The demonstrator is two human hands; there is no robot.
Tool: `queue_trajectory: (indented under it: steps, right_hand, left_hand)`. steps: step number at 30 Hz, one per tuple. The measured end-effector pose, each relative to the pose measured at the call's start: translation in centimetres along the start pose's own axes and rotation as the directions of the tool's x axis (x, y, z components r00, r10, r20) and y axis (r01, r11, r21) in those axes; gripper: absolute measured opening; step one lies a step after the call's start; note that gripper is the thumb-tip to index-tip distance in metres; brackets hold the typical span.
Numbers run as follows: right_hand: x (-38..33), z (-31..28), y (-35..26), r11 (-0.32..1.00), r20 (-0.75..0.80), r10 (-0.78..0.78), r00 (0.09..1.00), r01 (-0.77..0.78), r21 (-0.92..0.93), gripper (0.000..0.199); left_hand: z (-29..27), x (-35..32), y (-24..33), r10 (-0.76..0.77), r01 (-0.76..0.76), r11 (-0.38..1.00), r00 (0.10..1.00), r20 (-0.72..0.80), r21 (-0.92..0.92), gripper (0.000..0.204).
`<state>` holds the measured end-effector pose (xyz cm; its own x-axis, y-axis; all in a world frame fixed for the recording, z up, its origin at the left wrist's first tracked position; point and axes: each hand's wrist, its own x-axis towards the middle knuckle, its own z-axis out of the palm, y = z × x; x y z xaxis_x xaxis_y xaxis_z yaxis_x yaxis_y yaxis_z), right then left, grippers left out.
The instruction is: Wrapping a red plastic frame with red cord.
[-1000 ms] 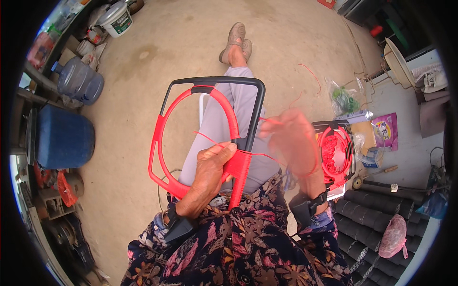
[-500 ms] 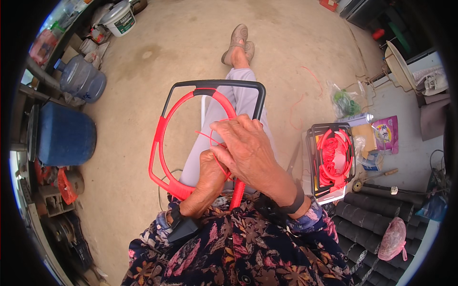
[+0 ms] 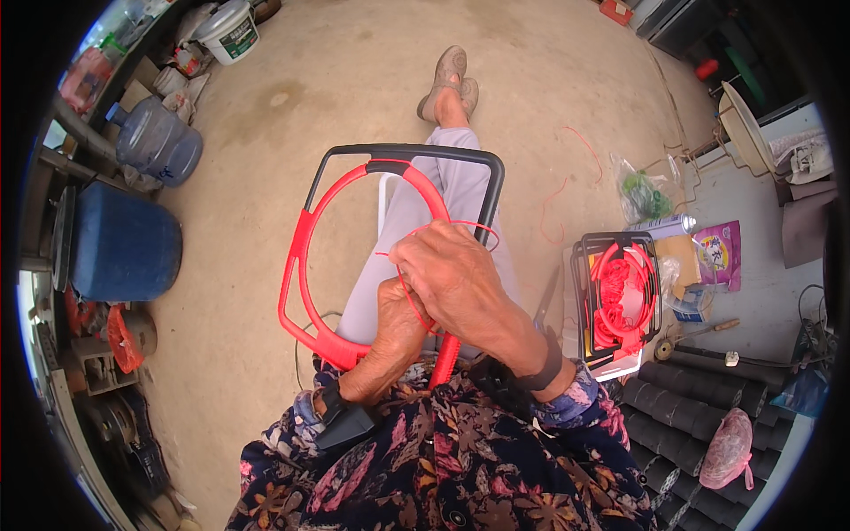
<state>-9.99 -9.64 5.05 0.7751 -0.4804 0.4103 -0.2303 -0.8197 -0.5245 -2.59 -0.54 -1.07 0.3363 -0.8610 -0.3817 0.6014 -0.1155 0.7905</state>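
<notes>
Lap (image 3: pixel 367 283): black rectangular frame with red-wrapped ring (image 3: pixel 295 252), dead centre above it
Left hand (image 3: pixel 400 320): curled on the red wrapping, fingers mostly hidden
Right hand (image 3: pixel 456 274): nearly closed, fingertips pinching thin red cord (image 3: pixel 403 288)
3 o'clock: stacked black frames (image 3: pixel 614 237), tangled red cord (image 3: pixel 613 288) inside
2 o'clock: clear plastic bag (image 3: pixel 630 181), green stuff (image 3: pixel 646 196) inside
Labels: dark green on the white plastic bucket (image 3: pixel 221 19), 11 o'clock; shiny purple packet (image 3: pixel 728 243), 3 o'clock, has print

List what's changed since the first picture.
The right hand, out to the right of the frame a second ago, has moved left and now overlaps the left hand. Some red cord now curves beyond its knuckles. The left hand stays at the frame.
</notes>
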Motion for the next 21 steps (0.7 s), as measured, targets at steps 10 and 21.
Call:
queue_trajectory:
  steps: [10, 21]
  right_hand:
    - [1.0, -5.2, 0.1, 0.379, 0.072, 0.557, 0.827, -0.330, 0.864, 0.009]
    - [-13.1, -14.7, 6.2, 0.539, -0.180, 0.823, 0.539, -0.639, 0.549, 0.005]
  left_hand:
    - [1.7, -0.1, 2.2, -0.119, 0.120, 0.992, 0.993, -0.019, 0.039, 0.019]
    - [1.1, 0.2, 2.7, -0.122, 0.122, 0.992, 0.993, 0.010, -0.014, 0.024]
